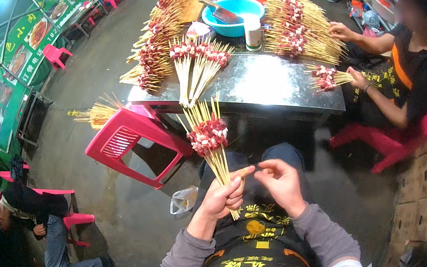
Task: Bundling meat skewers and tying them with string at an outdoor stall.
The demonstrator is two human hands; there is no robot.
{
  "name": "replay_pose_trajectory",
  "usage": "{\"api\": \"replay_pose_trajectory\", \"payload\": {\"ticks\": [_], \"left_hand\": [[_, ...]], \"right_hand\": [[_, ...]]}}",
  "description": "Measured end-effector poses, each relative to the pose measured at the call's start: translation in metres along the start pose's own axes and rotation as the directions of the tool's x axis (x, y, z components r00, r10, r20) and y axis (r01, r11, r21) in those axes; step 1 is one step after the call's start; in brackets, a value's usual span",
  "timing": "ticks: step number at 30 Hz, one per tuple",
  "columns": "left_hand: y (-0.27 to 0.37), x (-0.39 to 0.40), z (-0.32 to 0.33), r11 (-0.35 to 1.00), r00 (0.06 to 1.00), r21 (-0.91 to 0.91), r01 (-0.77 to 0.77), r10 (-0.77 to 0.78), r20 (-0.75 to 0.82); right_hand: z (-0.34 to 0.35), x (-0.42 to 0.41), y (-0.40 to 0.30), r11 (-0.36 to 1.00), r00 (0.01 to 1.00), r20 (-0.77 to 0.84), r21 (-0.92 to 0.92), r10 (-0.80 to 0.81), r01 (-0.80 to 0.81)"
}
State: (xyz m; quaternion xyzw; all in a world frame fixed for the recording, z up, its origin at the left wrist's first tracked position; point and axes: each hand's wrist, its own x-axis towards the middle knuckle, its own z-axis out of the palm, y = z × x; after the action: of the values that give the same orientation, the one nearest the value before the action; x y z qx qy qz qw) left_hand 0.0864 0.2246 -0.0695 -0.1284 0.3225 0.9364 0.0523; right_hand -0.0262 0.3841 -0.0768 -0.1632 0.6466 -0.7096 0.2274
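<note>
My left hand (224, 196) is closed round the lower ends of a bundle of meat skewers (208, 136), which tilts up and left over my lap. My right hand (279, 181) is raised close beside it, thumb and fingertips near the left forefinger; whether they pinch anything small cannot be told. Beyond the bundle, several fanned bunches of meat skewers (199, 53) lie at the near edge of the metal table (241, 89). A long pile of skewers (157, 40) covers its left side, and another pile (293, 24) lies at the far right.
A blue basin (230, 29) holding a cleaver (226, 14) stands at the table's back, beside a white canister (252, 35). A pink plastic stool (112, 138) with bare sticks (101, 115) by it is at left. A co-worker (416, 69) sits at right, holding skewers (325, 78).
</note>
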Motion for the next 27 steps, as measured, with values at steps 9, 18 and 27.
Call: {"api": "replay_pose_trajectory", "payload": {"ticks": [9, 18, 27], "left_hand": [[0.002, 0.012, -0.001, 0.995, 0.999, 0.096, 0.009, -0.004, -0.052], [-0.012, 0.018, 0.013, 0.960, 0.950, 0.255, -0.111, 0.178, -0.255], [0.007, 0.043, 0.002, 0.963, 0.910, 0.134, -0.233, 0.265, -0.320]], "right_hand": [[0.008, -0.013, -0.012, 0.620, 0.823, 0.431, 0.545, 0.371, -0.565], [0.000, -0.021, -0.040, 0.908, 0.772, 0.524, 0.009, -0.361, 0.419], [-0.001, 0.004, -0.001, 0.894, 0.907, 0.398, 0.347, 0.135, -0.285]]}}
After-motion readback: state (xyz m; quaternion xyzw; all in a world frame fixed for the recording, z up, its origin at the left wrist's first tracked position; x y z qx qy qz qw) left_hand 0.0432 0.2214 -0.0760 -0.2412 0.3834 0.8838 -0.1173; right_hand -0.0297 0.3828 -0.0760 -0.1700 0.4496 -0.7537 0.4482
